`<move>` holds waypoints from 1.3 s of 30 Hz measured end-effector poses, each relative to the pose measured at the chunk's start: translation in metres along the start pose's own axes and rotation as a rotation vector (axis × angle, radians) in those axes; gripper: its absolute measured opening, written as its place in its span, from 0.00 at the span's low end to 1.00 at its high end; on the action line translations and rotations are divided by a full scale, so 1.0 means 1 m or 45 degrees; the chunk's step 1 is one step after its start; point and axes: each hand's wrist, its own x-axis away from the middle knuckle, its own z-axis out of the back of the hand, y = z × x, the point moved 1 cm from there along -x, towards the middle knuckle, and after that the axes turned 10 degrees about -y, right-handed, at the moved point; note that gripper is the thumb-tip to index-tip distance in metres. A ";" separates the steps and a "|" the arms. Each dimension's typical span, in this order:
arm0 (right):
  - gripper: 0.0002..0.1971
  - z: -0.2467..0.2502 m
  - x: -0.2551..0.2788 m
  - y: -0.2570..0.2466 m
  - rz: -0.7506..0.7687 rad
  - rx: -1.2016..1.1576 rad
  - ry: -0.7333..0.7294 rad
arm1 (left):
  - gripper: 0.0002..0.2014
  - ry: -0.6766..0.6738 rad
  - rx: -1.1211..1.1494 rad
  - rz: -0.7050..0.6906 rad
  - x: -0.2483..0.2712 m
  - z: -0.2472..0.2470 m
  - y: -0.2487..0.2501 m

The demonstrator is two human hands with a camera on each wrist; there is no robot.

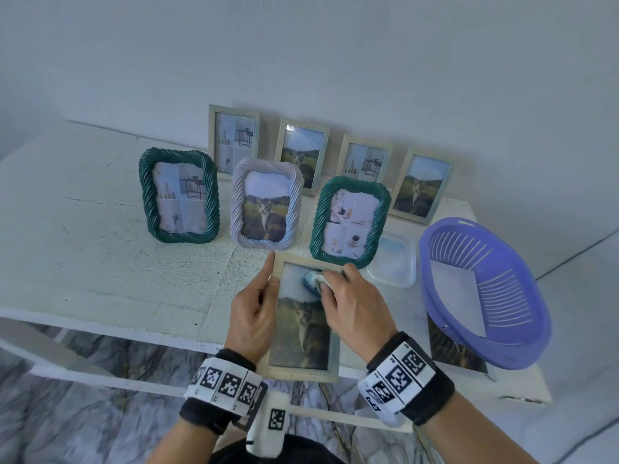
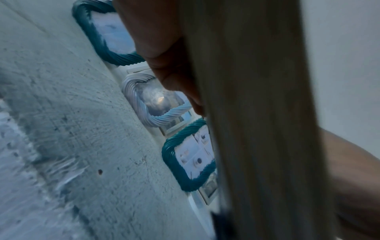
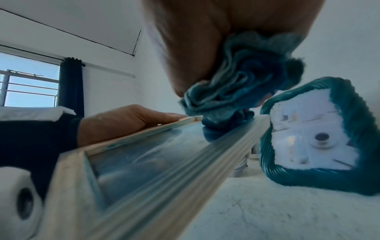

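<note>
Head view: I hold the frame (image 1: pixel 303 329) tilted over the front edge of the table (image 1: pixel 117 262), its top end just beside the nearest green frame (image 1: pixel 350 222). The left hand (image 1: pixel 254 313) pinches the left rail, thumb on the front, index finger straight along the edge. The right hand (image 1: pixel 355 306) curls its fingers round a bunched cloth (image 1: pixel 313 279) pressed on the upper glass. I judge the step in hand to be wiping the glass. Procedure: work in overlapping strokes from top to bottom, with light pressure, since only one rail is supported. Left wrist view: the frame's edge fills the picture and one finger (image 2: pixel 164 56) lies along it. The other fingers are hidden, so I cannot tell how they sit behind. Brace them flat under the back before pressing harder. Right wrist view: the cloth meets the glass close to the far rail, its folds loose. Guide the folds clear of the green frame, which stands near; a wide stroke could tip it.
</note>
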 end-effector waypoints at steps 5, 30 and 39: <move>0.09 -0.005 0.022 -0.001 -0.003 -0.129 -0.105 | 0.22 -0.007 0.029 0.047 -0.001 -0.007 -0.003; 0.18 -0.016 -0.019 0.095 -0.676 -0.146 -0.050 | 0.21 0.071 -0.187 0.138 -0.015 0.026 -0.013; 0.26 -0.041 -0.068 0.141 -0.801 0.045 -0.179 | 0.21 0.063 -0.111 0.140 -0.013 0.026 -0.007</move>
